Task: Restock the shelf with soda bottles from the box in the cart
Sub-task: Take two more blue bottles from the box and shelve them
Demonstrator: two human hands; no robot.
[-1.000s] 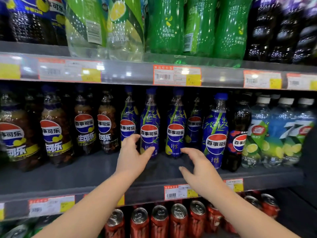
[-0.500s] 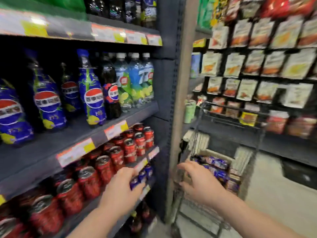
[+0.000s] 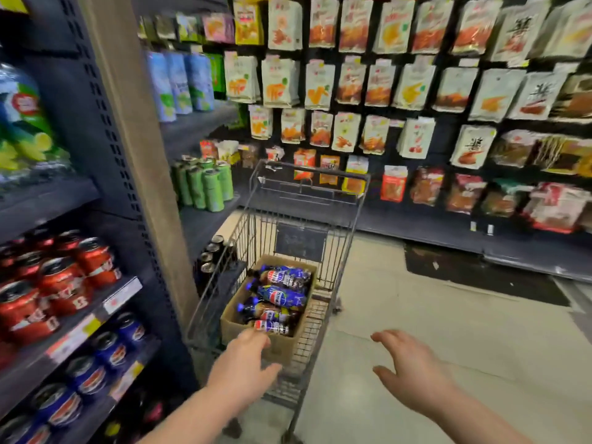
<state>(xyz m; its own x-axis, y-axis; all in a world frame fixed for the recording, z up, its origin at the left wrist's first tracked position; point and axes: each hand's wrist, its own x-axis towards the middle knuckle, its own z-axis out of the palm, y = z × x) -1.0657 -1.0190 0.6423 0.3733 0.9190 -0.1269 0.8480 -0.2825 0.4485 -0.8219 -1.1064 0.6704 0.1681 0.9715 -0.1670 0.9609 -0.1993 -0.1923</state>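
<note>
Left hand (image 3: 243,366): fingers loose and extended, holding nothing, hovering at the near wall of the brown cardboard box (image 3: 278,347). Right hand (image 3: 413,376): fingers spread, empty, in the air over the floor beside the grey wire shopping cart (image 3: 310,169).

Blue-labelled plastic soda bottles (image 3: 282,296) lie on their sides in the box, piled in the cart basket.

Risks, as I judge them:
- Round, smooth bottles stacked loosely; lifting one may roll its neighbours.
- A one-handed grab on a bottle's body could slip, and a drop onto hard floor would shake the soda.
- Leaning on the cart may push it away.

Surroundings: pale tiled floor (image 3: 448,331) with a dark patch (image 3: 464,270). Dark metal shelf (image 3: 48,200) at left, red cans (image 3: 61,277) and blue cans (image 3: 109,350) below. Hanging snack packets (image 3: 384,84) fill the far wall.
</note>
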